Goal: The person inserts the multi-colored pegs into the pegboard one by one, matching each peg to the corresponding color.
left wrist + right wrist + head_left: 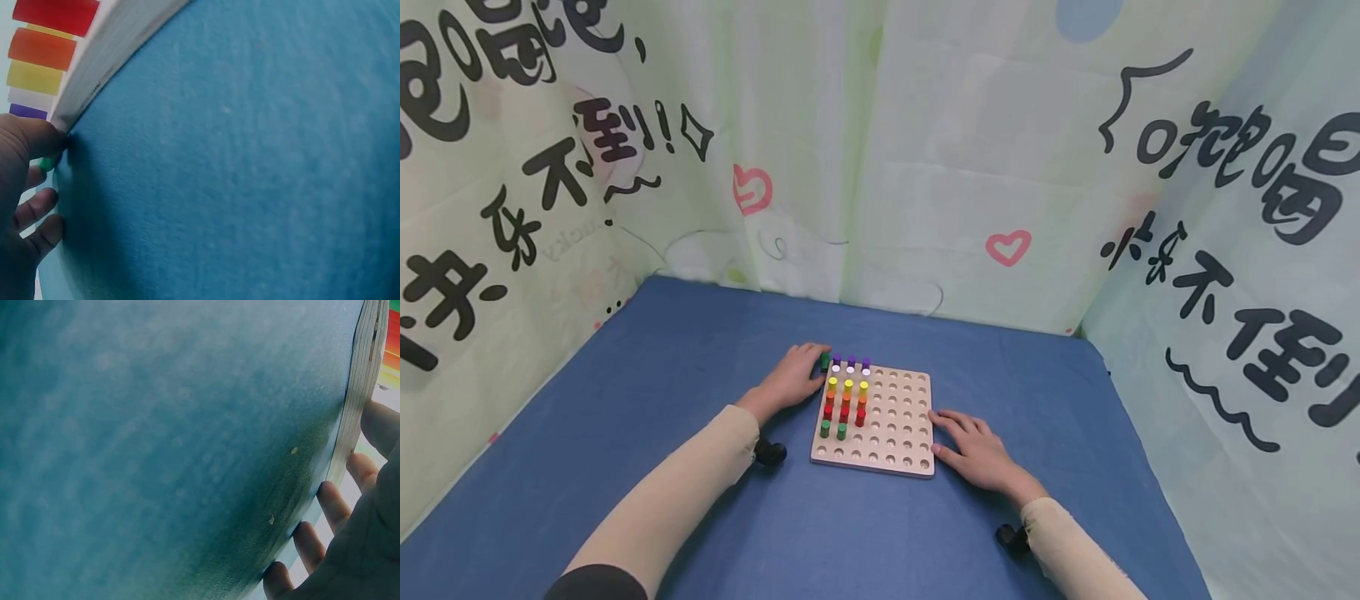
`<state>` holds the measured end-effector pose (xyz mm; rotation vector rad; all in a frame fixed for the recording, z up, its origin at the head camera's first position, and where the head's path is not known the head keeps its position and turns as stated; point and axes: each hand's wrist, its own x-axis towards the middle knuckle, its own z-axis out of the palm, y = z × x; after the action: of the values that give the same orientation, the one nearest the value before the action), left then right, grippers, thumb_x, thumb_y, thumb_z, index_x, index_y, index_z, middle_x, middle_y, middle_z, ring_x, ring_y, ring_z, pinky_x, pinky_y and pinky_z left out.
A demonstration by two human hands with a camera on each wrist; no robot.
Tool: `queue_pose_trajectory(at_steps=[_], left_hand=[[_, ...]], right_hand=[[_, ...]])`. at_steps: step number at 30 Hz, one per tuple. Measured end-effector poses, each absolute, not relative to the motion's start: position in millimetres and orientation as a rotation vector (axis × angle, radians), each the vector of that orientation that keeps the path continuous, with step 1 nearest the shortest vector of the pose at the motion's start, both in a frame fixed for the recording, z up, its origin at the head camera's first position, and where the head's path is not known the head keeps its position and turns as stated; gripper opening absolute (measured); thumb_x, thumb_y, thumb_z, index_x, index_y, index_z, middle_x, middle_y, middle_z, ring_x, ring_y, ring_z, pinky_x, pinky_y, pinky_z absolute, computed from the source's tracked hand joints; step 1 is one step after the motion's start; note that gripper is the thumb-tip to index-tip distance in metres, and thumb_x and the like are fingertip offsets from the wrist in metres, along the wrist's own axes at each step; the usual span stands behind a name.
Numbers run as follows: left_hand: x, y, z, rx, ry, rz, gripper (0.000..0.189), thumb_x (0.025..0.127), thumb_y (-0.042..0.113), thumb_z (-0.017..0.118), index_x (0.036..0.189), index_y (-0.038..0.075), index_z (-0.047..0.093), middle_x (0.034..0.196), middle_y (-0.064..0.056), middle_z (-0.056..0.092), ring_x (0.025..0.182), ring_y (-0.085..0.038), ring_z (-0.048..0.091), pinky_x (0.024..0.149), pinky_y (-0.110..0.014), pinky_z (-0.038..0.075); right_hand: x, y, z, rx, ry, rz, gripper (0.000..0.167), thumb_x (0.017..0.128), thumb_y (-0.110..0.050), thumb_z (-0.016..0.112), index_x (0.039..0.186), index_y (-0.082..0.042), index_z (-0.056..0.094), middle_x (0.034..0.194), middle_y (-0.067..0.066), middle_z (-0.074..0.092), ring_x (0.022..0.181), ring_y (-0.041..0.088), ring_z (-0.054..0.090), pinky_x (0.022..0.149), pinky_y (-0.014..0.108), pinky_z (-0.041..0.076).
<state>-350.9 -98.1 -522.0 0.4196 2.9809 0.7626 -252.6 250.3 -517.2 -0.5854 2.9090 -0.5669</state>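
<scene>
A square wooden pegboard [872, 468] lies on the blue cloth. Its left columns hold upright coloured pegs: purple, white, yellow [847, 387], orange and red [845, 413] rows, with two green pegs [841, 432] nearest the front. At the board's far left corner, my left hand [792, 379] pinches a green peg [825, 362] between thumb and fingers; much of that peg is covered in the left wrist view [46, 164]. My right hand [977, 454] rests against the board's right edge, thumb and fingers spread along the side [350, 434].
Several bare holes fill the board's right side and front row. Blue cloth [865, 533] surrounds the board. A pale printed curtain [925, 208] hangs at the back and both sides. Dark wrist devices [770, 452] sit at both wrists.
</scene>
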Motion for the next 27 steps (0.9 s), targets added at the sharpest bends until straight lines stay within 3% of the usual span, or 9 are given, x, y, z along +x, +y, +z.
queue_pose_trajectory(at_steps=[5,14,27], left_hand=[[-349.6,-95.9,-520.9,0.428,3.006,0.736,0.042,0.100,0.016,0.069,0.140,0.009,0.061,0.143,-0.014,0.057,0.131,-0.033,0.051,0.112,-0.050,0.044],[-343.9,-96.2,-518.1,0.385,3.036,0.867,0.037,0.097,0.015,0.073,0.133,0.011,0.065,0.131,-0.015,0.057,0.119,-0.031,0.056,0.104,-0.048,0.051],[-332.9,-100.2,-515.2,0.407,3.096,0.962,0.028,0.109,0.030,0.054,0.130,0.015,0.063,0.125,-0.013,0.063,0.110,-0.028,0.063,0.092,-0.047,0.054]], right_hand=[[-250.7,246.6,-509.7,-0.553,2.892,-0.543,0.060,0.105,-0.042,0.057,0.158,-0.017,0.043,0.161,0.016,0.040,0.144,0.050,0.035,0.109,0.075,0.029],[-249.6,246.6,-507.1,-0.546,2.883,-0.534,0.059,0.106,-0.041,0.056,0.158,-0.018,0.043,0.162,0.014,0.039,0.145,0.049,0.034,0.110,0.075,0.029],[-251.8,250.9,-517.6,-0.606,2.905,-0.577,0.061,0.105,-0.043,0.056,0.159,-0.017,0.042,0.161,0.016,0.039,0.144,0.052,0.034,0.108,0.077,0.028]])
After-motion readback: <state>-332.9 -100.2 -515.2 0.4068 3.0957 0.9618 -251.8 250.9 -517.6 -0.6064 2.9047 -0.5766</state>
